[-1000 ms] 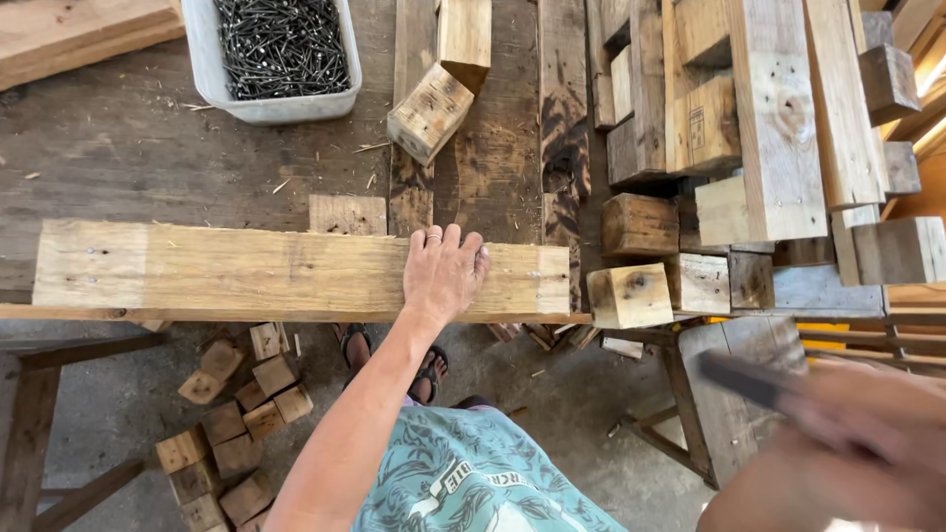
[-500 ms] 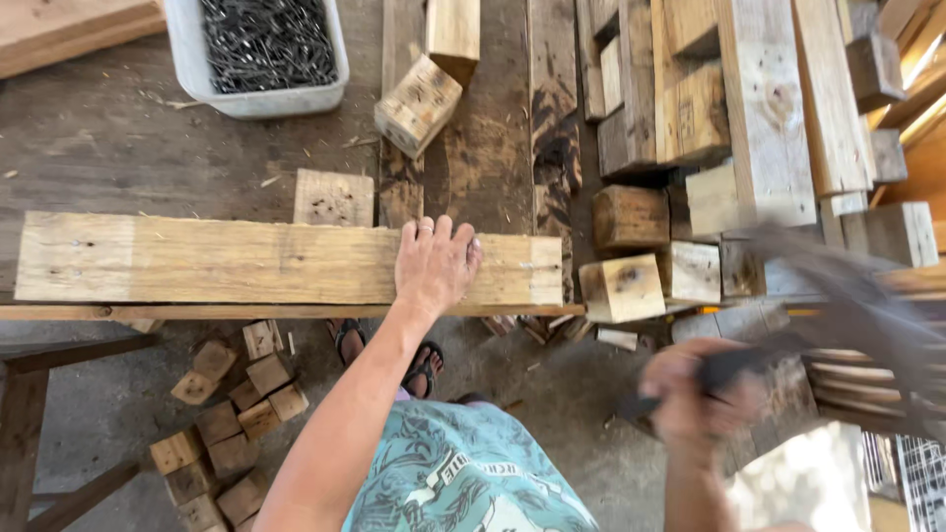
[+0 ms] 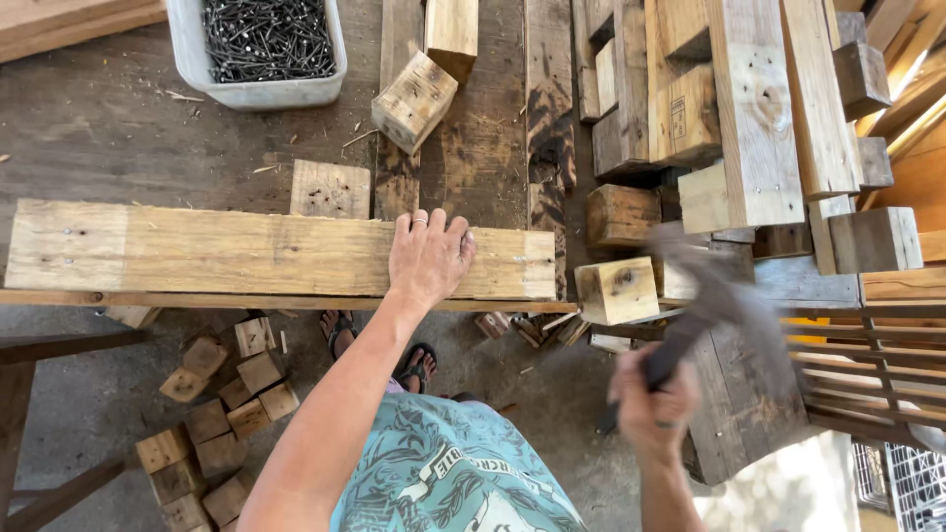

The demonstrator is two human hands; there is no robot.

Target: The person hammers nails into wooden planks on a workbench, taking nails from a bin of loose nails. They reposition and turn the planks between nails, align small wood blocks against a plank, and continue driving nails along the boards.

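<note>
My left hand (image 3: 428, 254) lies flat, fingers spread, on a long pale wooden plank (image 3: 197, 251) that rests along the near edge of a dark workbench (image 3: 118, 138). My right hand (image 3: 655, 404) is closed round the dark handle of a hammer (image 3: 705, 305), which is blurred with motion. The hammer's head is up beside a small wooden block (image 3: 616, 289) at the plank's right end. A ring shows on the left hand.
A grey tub of nails (image 3: 258, 44) stands at the back. Loose wooden blocks (image 3: 414, 99) and stacked pallet boards (image 3: 759, 108) fill the right side. More offcut blocks (image 3: 212, 414) lie on the floor below, near my sandalled feet (image 3: 419, 365).
The right hand has swung the hammer from low right up and leftward toward the block at the plank's end. The left hand stays pressed on the plank.
</note>
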